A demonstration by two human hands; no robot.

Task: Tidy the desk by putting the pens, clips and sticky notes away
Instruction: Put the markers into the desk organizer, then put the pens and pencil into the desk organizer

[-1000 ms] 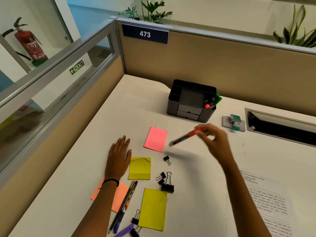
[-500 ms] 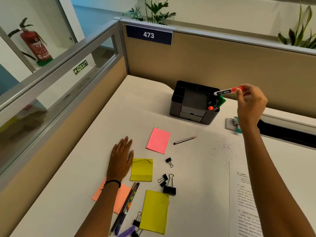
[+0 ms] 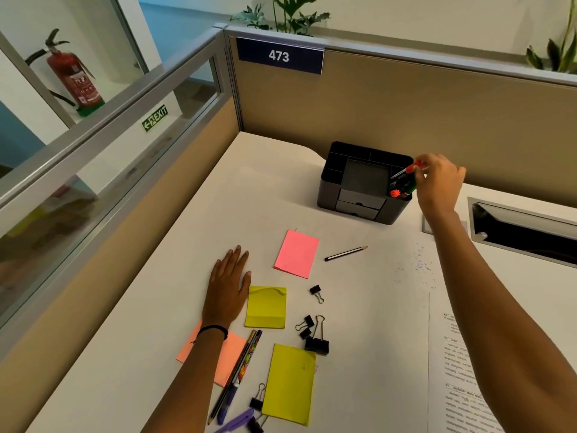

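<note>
Right hand [image 3: 438,182] pinches a red-capped marker [image 3: 407,173] by its top end, fingertips closed on the cap. Marker is tilted, lower end inside the right-side compartment of the desk organizer [image 3: 363,182], just left of and below the grip. Organizer is a dark grey, matte plastic box with rounded corners, open slots around a flat square centre panel and two small drawers on the front face. Other markers already sit in that same slot, green and orange ends visible; exact count unclear.

Left hand [image 3: 228,285] lies flat, palm down, fingers spread slightly, holding nothing, well away from the grip toward the near left. Thin black band on that wrist.

Loose on the smooth white desk [image 3: 156,354], all well below and left of the grip:
- pencil [image 3: 345,253], thin, dark, pointed, nearest to the organizer
- pink sticky note [image 3: 296,254], flat rectangle
- small yellow sticky pad [image 3: 266,307], top edge curled, just beside the left hand
- larger yellow note [image 3: 288,382]
- orange note [image 3: 231,357], partly under the left forearm
- black metal binder clips [image 3: 313,335], one more apart [image 3: 316,292]
- two pens [image 3: 240,370] side by side, one patterned

Printed paper sheet [image 3: 456,385] lies under the right forearm.
</note>
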